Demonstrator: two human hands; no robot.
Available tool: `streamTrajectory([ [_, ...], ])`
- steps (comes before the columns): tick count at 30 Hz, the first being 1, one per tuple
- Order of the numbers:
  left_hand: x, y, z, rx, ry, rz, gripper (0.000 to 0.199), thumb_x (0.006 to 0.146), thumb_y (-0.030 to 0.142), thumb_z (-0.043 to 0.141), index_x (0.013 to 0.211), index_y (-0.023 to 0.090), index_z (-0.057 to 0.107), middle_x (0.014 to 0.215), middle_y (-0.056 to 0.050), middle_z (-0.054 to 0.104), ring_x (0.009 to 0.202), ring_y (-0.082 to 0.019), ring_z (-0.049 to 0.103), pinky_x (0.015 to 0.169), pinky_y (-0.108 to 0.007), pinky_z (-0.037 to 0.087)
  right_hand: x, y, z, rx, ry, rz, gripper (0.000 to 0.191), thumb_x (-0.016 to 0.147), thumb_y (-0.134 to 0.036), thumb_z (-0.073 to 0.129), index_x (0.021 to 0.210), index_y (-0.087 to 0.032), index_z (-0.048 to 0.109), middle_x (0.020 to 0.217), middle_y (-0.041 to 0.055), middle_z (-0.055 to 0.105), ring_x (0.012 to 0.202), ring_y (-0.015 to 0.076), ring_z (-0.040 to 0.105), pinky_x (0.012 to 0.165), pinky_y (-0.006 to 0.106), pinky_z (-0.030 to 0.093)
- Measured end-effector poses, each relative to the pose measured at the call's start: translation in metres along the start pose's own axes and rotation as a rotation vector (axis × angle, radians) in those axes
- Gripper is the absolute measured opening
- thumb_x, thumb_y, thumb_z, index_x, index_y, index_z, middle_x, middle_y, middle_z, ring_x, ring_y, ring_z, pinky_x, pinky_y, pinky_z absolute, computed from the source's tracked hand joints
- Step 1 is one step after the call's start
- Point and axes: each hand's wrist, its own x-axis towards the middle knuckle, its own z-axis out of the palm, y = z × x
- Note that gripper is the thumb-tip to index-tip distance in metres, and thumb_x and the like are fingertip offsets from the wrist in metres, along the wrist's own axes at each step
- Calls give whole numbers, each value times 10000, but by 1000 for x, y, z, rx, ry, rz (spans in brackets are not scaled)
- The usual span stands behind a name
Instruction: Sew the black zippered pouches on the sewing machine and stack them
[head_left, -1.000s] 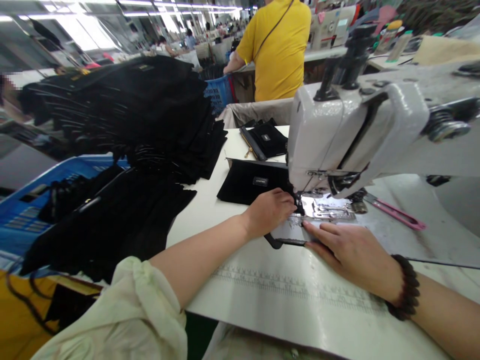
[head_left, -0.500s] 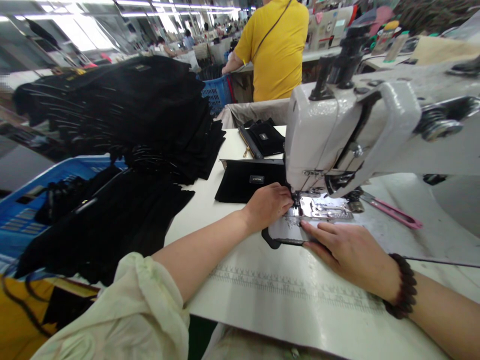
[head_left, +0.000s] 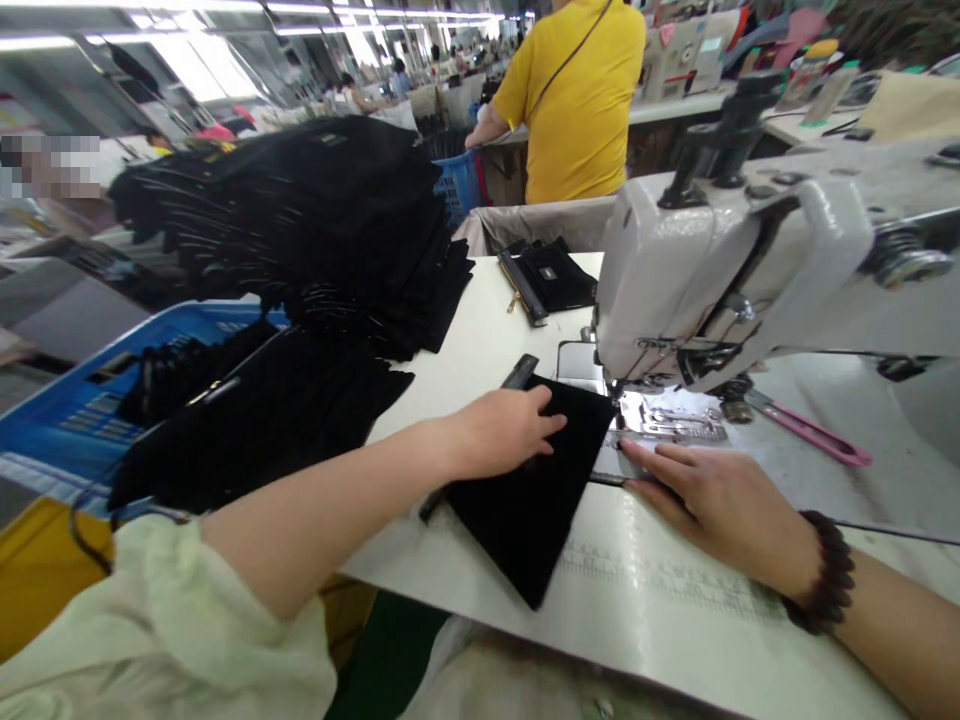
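Note:
A black fabric piece (head_left: 525,490) lies turned at an angle on the table, one corner by the sewing machine's needle area (head_left: 616,395). My left hand (head_left: 510,430) rests on top of it, fingers spread and pressing on the cloth. A dark strip (head_left: 520,371) shows along the piece's far left edge, partly hidden by the hand. My right hand (head_left: 705,500) lies beside the shiny needle plate (head_left: 667,415), fingers stretched out, with fingertips at the plate's front edge. It holds nothing that I can see. The white sewing machine (head_left: 675,270) stands over the plate.
Pink-handled snips (head_left: 817,430) lie right of the needle plate. Another black piece with a small label and zipper (head_left: 559,275) sits farther back. At left, a tall pile of black pieces (head_left: 300,220) rises near a blue crate (head_left: 67,400). A person in yellow (head_left: 577,110) stands beyond.
The black piece has come toward me and turned, its label no longer showing. My left hand has moved left from the needle area, spreading its fingers. My right hand stays by the plate.

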Motion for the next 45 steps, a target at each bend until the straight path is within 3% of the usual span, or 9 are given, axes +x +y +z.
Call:
streamTrajectory([
  [4,-15,39,0,-17,-27,-108,387,835,356,451,1121,102,506,962,-109,490,584,-132,549,470,-234,420,-1,2,1,25,23,-35,366,882,-365,339,1085,-158,564,751,54,631,579,148,574,501,264,403],
  [7,-14,51,1,-65,-21,-123,421,827,389,457,1102,73,507,964,-135,489,719,-175,565,499,-225,432,-1,3,-1,40,39,-58,379,889,-368,322,1051,-139,577,685,43,610,551,140,560,488,258,388],
  [13,-13,46,1,-147,43,-148,334,837,364,446,1040,122,558,957,-92,509,699,-168,557,571,-279,467,1,0,-3,15,63,-133,360,898,-354,310,1073,-143,543,614,3,551,504,121,509,470,253,321],
  [18,-4,40,9,-244,235,-88,272,825,326,483,867,88,609,1011,-104,533,958,-203,510,846,-334,432,7,-10,-6,-112,-60,-67,279,856,-328,370,960,-139,547,654,21,565,500,140,494,457,273,250],
  [21,4,37,12,-256,289,15,313,820,278,488,1032,52,537,1209,-146,459,1148,-211,396,978,-331,344,10,-14,-10,-162,-135,-48,217,841,-284,390,894,-149,551,614,12,564,457,141,476,444,284,199],
  [25,8,33,13,-200,231,186,431,788,159,441,1208,65,415,1285,-111,422,1211,-176,340,1045,-332,248,11,-16,-13,-193,-132,-63,247,861,-292,376,896,-133,562,602,25,581,460,153,502,442,290,191],
  [40,7,38,11,-212,85,44,430,797,183,426,1220,100,427,1329,-100,368,1238,-263,296,1013,-447,260,4,-12,-13,-60,-161,-60,272,847,-303,421,1022,-132,540,660,25,597,529,166,548,470,282,305],
  [43,-11,53,3,-281,64,39,473,842,333,410,1253,102,377,1338,-125,346,1248,-281,276,1001,-477,265,-9,-24,-28,125,-293,-97,150,837,-262,426,858,-194,558,691,16,565,578,153,542,501,270,335],
  [45,-26,67,-2,-327,61,77,665,785,496,459,1281,77,319,1347,-168,310,1239,-319,279,980,-508,280,-21,-37,-35,232,-362,-107,108,821,-259,449,806,-216,547,707,7,542,574,140,527,492,259,341],
])
